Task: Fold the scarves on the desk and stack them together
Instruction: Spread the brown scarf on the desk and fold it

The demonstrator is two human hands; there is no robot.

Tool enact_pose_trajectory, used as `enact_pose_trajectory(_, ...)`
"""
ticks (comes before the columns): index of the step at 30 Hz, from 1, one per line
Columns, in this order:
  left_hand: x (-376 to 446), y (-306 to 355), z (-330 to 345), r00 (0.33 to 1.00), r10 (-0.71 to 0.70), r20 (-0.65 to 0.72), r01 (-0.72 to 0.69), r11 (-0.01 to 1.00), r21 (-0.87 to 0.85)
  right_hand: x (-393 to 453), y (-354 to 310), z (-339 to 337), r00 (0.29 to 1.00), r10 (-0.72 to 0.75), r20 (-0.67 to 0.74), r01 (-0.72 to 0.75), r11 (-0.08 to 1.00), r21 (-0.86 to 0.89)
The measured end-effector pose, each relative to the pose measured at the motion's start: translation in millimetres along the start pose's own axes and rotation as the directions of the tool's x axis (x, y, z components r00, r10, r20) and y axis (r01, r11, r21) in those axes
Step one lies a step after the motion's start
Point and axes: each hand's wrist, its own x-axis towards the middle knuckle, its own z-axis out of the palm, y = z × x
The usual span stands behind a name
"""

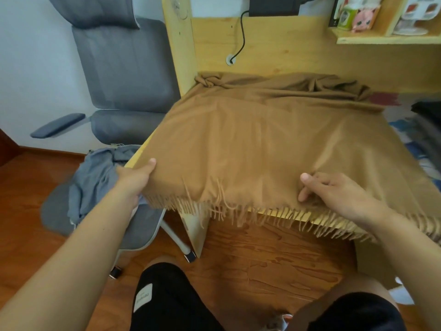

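Note:
A large tan scarf [257, 139] with a fringed near edge lies spread over the wooden desk [286, 215], bunched at the far side. My left hand [134, 175] grips the scarf's near left corner, thumb on top and fingers underneath. My right hand [331, 192] pinches the cloth near the fringed edge on the right. A grey scarf [95, 177] lies crumpled on the seat of the chair to the left. Dark folded cloth [427, 111] sits at the desk's right edge.
A grey office chair [119, 75] stands left of the desk, close to its side panel [179, 44]. A black cable [242, 37] runs down the desk's back board. A shelf [381, 39] with small items hangs at the upper right. My knees are below, over a wooden floor.

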Motion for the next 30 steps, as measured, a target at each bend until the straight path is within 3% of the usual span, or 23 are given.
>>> enact_pose_trajectory(2, 2.8, -3.2, -5.8, 1.0, -0.03, -0.003, 0.031, 0.997, 0.067, 3.1, -9.3, -7.4, 0.993, -0.02, -0.119, 0.01, 0.996, -0.089)
enact_pose_trajectory(4, 9.9, -8.9, -20.2, 0.988, -0.122, 0.096, 0.115, 0.99, 0.079, 13.3, -9.5, -7.7, 0.972, -0.158, -0.172, 0.102, 0.949, -0.298)
enact_pose_trajectory(6, 10.8, -12.3, -35.8, 0.93, -0.207, 0.302, 0.176, 0.976, 0.13, 24.3, -5.4, -3.0, 0.986, -0.169, -0.001, 0.152, 0.891, -0.427)
enact_pose_trajectory(9, 11.9, -6.2, -54.5, 0.909, -0.136, 0.393, 0.11, 0.99, 0.09, 31.8, 7.9, 4.1, 0.964, -0.021, 0.264, 0.178, 0.789, -0.588)
enact_pose_trajectory(13, 11.4, 15.1, -68.6, 0.896, -0.061, 0.44, 0.058, 0.998, 0.02, 29.0, 30.3, 1.5, 0.958, -0.022, 0.287, 0.209, 0.738, -0.642)
enact_pose_trajectory(20, 11.0, 16.6, -73.3, 0.878, -0.074, 0.472, 0.044, 0.996, 0.075, 10.2, 20.8, -1.0, 0.961, 0.078, 0.267, 0.176, 0.575, -0.799)
enact_pose_trajectory(22, 6.4, 15.4, -72.8, 0.867, -0.097, 0.488, 0.067, 0.995, 0.078, -2.1, -6.1, 15.4, 0.977, -0.091, 0.19, 0.208, 0.574, -0.792)
enact_pose_trajectory(23, 4.8, 14.8, -72.6, 0.862, -0.108, 0.495, 0.081, 0.994, 0.076, -9.0, -22.0, 30.9, 0.956, -0.253, 0.146, 0.273, 0.601, -0.751)
enact_pose_trajectory(25, 2.4, 15.2, -73.1, 0.858, -0.12, 0.499, 0.099, 0.993, 0.068, -24.9, -48.7, 73.1, 0.846, -0.532, 0.024, 0.435, 0.664, -0.608)
enact_pose_trajectory(26, 2.1, 15.5, -74.1, 0.862, -0.121, 0.493, 0.105, 0.993, 0.06, -33.8, -56.5, 100.8, 0.804, -0.592, -0.062, 0.497, 0.724, -0.478)
enact_pose_trajectory(27, 1.9, 16.4, -75.4, 0.864, -0.12, 0.49, 0.109, 0.993, 0.05, -43.3, -62.5, 128.1, 0.834, -0.538, -0.122, 0.487, 0.822, -0.294)
enact_pose_trajectory(28, 1.3, 17.7, -77.0, 0.865, -0.122, 0.487, 0.118, 0.992, 0.037, -51.7, -66.6, 153.3, 0.923, -0.369, -0.107, 0.366, 0.929, -0.05)
enact_pose_trajectory(29, 1.0, 19.7, -79.0, 0.864, -0.128, 0.487, 0.131, 0.991, 0.028, -57.8, -70.1, 175.6, 0.988, -0.151, 0.021, 0.144, 0.967, 0.211)
enact_pose_trajectory(30, 0.8, 21.6, -81.2, 0.864, -0.136, 0.486, 0.143, 0.99, 0.023, -59.4, -69.0, 193.7, 0.985, 0.033, 0.172, -0.107, 0.893, 0.437)
